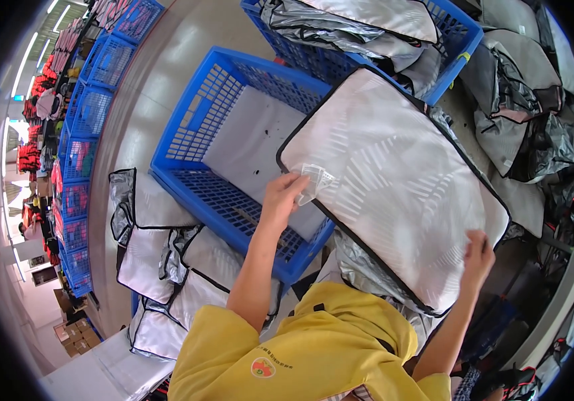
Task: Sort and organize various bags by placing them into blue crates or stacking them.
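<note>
A large pale fabric panel (394,180) with black edging and a faint striped pattern lies tilted in front of me, on top of other silvery pieces. My left hand (283,199) pinches a small clear plastic piece (311,183) over the panel's left edge. Near the panel's right-hand end is my right hand (477,259), its fingers curled and somewhat blurred. Whether it touches the fabric I cannot make out.
Left of the panel stands a blue crate (187,127) with a pale sheet on its bottom. Another blue crate (457,57) behind holds silvery pieces. Stacked edged pieces (150,257) lie at left, more silver-lined pieces (521,107) at right. Blue crates (93,110) line the far left.
</note>
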The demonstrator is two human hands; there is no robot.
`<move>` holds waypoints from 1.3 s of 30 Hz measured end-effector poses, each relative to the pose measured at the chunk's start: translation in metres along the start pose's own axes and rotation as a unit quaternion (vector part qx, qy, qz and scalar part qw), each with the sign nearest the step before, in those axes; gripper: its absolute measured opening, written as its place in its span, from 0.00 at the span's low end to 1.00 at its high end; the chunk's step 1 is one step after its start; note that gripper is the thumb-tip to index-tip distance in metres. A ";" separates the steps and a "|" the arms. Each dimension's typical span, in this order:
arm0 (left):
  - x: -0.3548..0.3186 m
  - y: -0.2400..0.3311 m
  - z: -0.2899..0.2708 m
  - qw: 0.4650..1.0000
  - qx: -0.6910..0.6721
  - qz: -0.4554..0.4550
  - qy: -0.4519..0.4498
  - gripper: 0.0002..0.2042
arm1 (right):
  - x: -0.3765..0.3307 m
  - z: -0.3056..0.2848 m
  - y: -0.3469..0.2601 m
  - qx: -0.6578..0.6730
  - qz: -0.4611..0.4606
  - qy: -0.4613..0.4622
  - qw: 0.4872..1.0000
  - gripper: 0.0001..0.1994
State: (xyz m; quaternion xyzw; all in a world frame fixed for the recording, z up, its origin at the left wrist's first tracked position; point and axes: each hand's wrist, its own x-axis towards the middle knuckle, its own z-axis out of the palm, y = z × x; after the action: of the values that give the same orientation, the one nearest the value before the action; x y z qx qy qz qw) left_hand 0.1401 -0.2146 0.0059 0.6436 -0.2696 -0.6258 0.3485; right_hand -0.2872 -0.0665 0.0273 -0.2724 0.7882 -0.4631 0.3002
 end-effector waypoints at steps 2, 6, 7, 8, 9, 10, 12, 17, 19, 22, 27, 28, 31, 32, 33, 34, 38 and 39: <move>0.003 -0.002 -0.003 1.000 -0.012 -0.003 -0.013 0.11 | -0.003 -0.050 0.018 0.016 0.050 0.096 0.994 0.18; 0.000 -0.002 -0.006 1.000 -0.015 -0.002 -0.003 0.10 | -0.019 -0.087 0.054 -0.005 0.086 0.158 0.984 0.20; 0.001 -0.002 -0.002 1.000 -0.016 -0.002 -0.007 0.10 | -0.023 -0.087 0.074 -0.007 0.072 0.194 0.978 0.21; 0.000 -0.001 -0.001 1.000 -0.012 0.001 -0.007 0.10 | -0.025 -0.080 0.087 -0.008 0.059 0.224 0.973 0.22; 0.001 -0.001 0.000 1.000 -0.018 -0.002 0.000 0.09 | -0.030 -0.071 0.101 -0.072 0.012 0.237 0.969 0.24; 0.000 -0.002 -0.001 1.000 -0.025 -0.005 0.009 0.09 | -0.034 -0.074 0.102 -0.060 0.076 0.176 0.980 0.25; 0.001 -0.005 -0.002 1.000 -0.023 0.004 0.009 0.10 | -0.032 -0.054 0.114 0.025 0.136 0.296 0.945 0.25; 0.009 -0.017 0.005 1.000 0.003 0.013 -0.007 0.12 | -0.033 -0.084 0.142 0.096 0.107 0.247 0.958 0.25; 0.014 -0.032 -0.012 0.999 0.001 0.042 -0.019 0.13 | -0.031 -0.069 0.103 0.078 0.114 0.226 0.964 0.24; 0.012 -0.032 -0.015 0.999 0.019 0.031 0.006 0.13 | -0.007 -0.097 0.118 0.123 0.111 0.232 0.959 0.24; 0.014 -0.027 -0.003 1.000 -0.001 0.013 0.026 0.09 | 0.014 -0.109 0.068 0.189 0.071 0.235 0.951 0.23; 0.011 -0.025 0.000 0.999 0.010 0.021 0.045 0.09 | 0.029 -0.107 0.069 0.197 0.067 0.243 0.947 0.21; 0.011 -0.027 0.012 0.998 0.014 0.031 0.059 0.09 | 0.078 -0.112 0.071 0.075 0.033 0.228 0.970 0.22; 0.011 -0.028 0.007 0.997 0.007 0.038 0.066 0.08 | 0.093 -0.105 0.066 0.067 0.014 0.216 0.974 0.25; 0.011 -0.032 0.002 0.998 -0.005 0.037 0.059 0.08 | 0.102 -0.099 0.062 0.070 0.012 0.206 0.976 0.25; 0.012 -0.037 -0.004 0.996 -0.009 0.043 0.075 0.08 | 0.113 -0.091 0.059 -0.014 0.014 0.214 0.977 0.28; 0.026 -0.057 -0.007 0.997 0.012 0.057 0.046 0.13 | 0.134 -0.068 0.076 -0.121 0.058 0.167 0.977 0.37; 0.028 -0.060 -0.001 0.998 0.005 0.058 0.035 0.14 | 0.137 -0.073 0.095 -0.128 0.063 0.171 0.975 0.35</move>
State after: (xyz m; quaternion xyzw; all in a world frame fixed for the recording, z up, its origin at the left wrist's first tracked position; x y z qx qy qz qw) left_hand 0.1380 -0.2002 -0.0585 0.6501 -0.2973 -0.5804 0.3901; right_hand -0.4466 -0.0817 -0.0596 -0.1755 0.8960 -0.3784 0.1526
